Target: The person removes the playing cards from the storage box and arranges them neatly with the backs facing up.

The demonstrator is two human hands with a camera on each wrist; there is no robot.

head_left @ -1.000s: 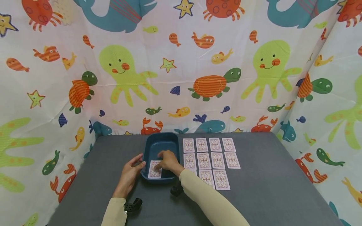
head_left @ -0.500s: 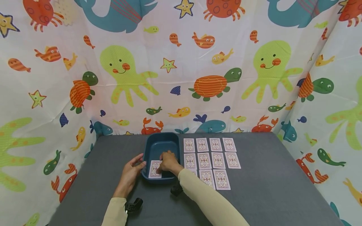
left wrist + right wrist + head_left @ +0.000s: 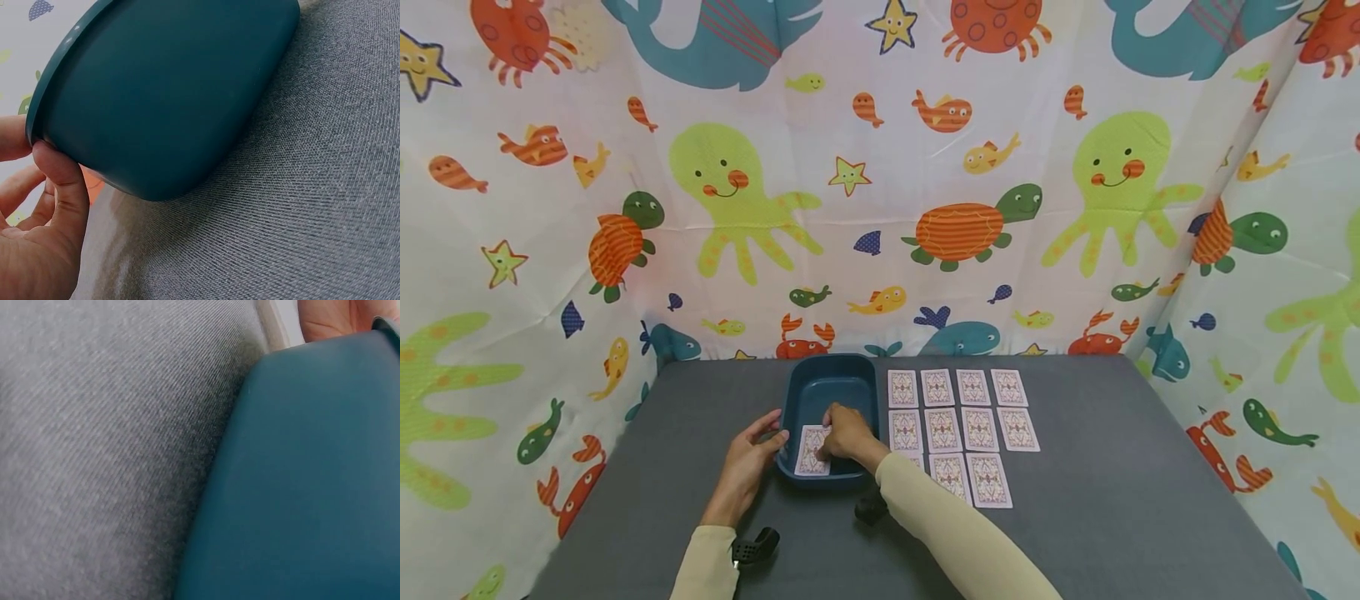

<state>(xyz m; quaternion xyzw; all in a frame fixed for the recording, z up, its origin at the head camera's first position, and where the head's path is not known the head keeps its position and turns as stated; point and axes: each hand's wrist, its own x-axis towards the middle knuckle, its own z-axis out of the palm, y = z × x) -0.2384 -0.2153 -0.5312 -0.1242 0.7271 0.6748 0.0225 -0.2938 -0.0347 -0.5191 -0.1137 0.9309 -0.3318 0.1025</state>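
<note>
A dark blue plastic tray [image 3: 831, 482] stands on the grey table, and playing cards lie face down in its near left part; the top playing card [image 3: 810, 457] shows a patterned back. My left hand [image 3: 748, 458] pinches the tray's left rim between thumb and finger, as the left wrist view confirms with the hand [image 3: 50, 219] at the rim. Inside the tray, my right hand [image 3: 850, 432] bends down with its fingertips at the card's right edge; I cannot tell whether they pinch it. The right wrist view shows mostly the tray's outer wall [image 3: 300, 469].
Right of the tray, face-down cards [image 3: 979, 428] lie in several rows, and my right sleeve [image 3: 955, 525] overlaps the nearest ones. A sea-animal curtain [image 3: 850, 208] hangs behind the grey table [image 3: 1105, 492]. Each wrist wears a black device [image 3: 756, 547].
My right fingertips have slid from the top of the card to its right edge. The left hand, tray and cards have stayed in place; the head view has shifted slightly.
</note>
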